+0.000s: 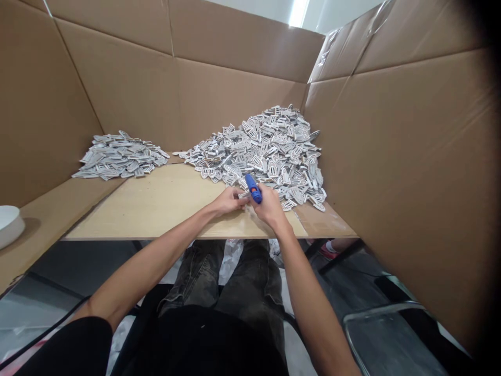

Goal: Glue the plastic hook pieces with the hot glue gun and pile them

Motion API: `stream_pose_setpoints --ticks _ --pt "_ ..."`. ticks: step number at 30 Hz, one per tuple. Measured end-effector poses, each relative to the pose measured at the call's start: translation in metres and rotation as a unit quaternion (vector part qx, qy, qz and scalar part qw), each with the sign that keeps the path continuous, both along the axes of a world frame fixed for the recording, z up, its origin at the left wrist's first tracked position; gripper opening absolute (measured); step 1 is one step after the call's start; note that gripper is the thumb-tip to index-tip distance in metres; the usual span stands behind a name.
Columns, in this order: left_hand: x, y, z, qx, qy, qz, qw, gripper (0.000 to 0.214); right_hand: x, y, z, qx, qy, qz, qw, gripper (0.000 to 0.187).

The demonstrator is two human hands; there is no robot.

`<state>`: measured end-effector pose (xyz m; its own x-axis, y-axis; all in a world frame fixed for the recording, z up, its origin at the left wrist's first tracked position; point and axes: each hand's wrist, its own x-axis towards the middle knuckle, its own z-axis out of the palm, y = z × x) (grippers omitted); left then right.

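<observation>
My right hand [270, 205] is closed round a blue glue gun [253, 188], its nozzle pointing down and left. My left hand [228, 200] is closed in a pinch on a small grey-white flat piece [243, 195] held just under the gun's tip. Both hands rest at the near edge of a large heap of the same grey-white shield-shaped pieces [270, 149] on the wooden board [164, 201].
A smaller pile of the pieces [119, 155] lies at the back left. Tall cardboard walls [399, 156] enclose the board on three sides. A white bowl [8, 223] sits on the cardboard ledge at far left. My legs and a metal chair [376, 324] are below the board.
</observation>
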<state>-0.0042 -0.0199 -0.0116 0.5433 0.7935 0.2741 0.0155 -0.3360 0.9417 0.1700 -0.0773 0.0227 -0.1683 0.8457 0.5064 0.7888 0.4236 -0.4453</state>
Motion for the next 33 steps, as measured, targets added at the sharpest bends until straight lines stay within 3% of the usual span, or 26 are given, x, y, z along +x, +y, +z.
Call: stream_pose_setpoints --ticks 7,11,14,19,25,33 --pt "0.001 -0.006 0.004 -0.026 -0.026 -0.007 0.999 0.037 -0.004 0.001 -0.002 0.033 0.02 -0.004 0.999 0.009" --pt "0.003 -0.006 0.003 -0.094 -0.073 0.012 0.993 0.027 0.002 0.001 -0.002 0.084 0.055 -0.039 0.994 0.002" --pt "0.003 -0.004 0.005 -0.132 -0.121 0.075 0.981 0.024 0.01 0.002 -0.001 0.081 0.076 -0.027 0.993 0.016" --pt "0.002 0.001 0.009 -0.156 -0.158 0.148 0.964 0.017 0.02 0.007 -0.003 0.036 0.126 0.057 0.99 0.035" --pt "0.006 -0.006 0.014 -0.141 -0.214 0.102 0.961 0.021 0.02 0.007 -0.008 -0.057 0.181 0.046 0.981 0.045" --pt "0.006 -0.008 0.014 -0.136 -0.241 0.043 0.96 0.028 0.018 0.011 -0.013 -0.028 0.128 0.034 0.991 0.043"
